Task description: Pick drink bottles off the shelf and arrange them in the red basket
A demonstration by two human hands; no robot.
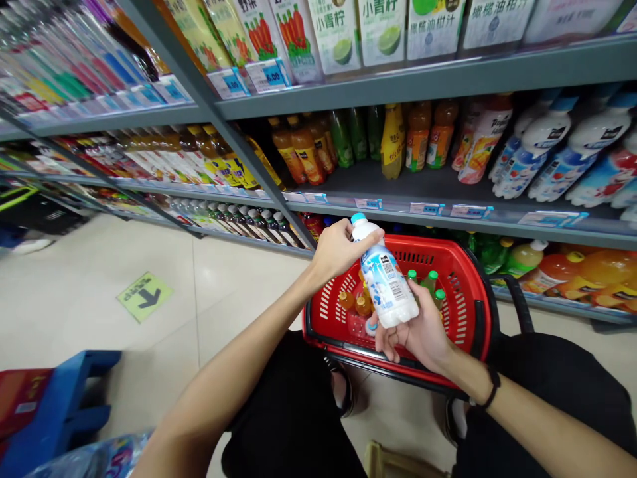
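Observation:
Both hands hold a white drink bottle [385,282] with a blue cap and a barcode label, tilted above a red shopping basket [468,312]. My left hand [336,251] is closed around the bottle's neck just under the cap. My right hand [423,335] cups the bottle's base from below, fingers curled on it. Inside the basket lie several bottles with orange and green caps [428,282]. A black band sits on my right wrist.
Grey shelves [398,189] full of juice and drink bottles run along the front and left. More white and blue bottles [552,149] stand on the right of the middle shelf. A blue stool [64,405] is at lower left; a yellow arrow sticker [144,295] marks the tiled floor.

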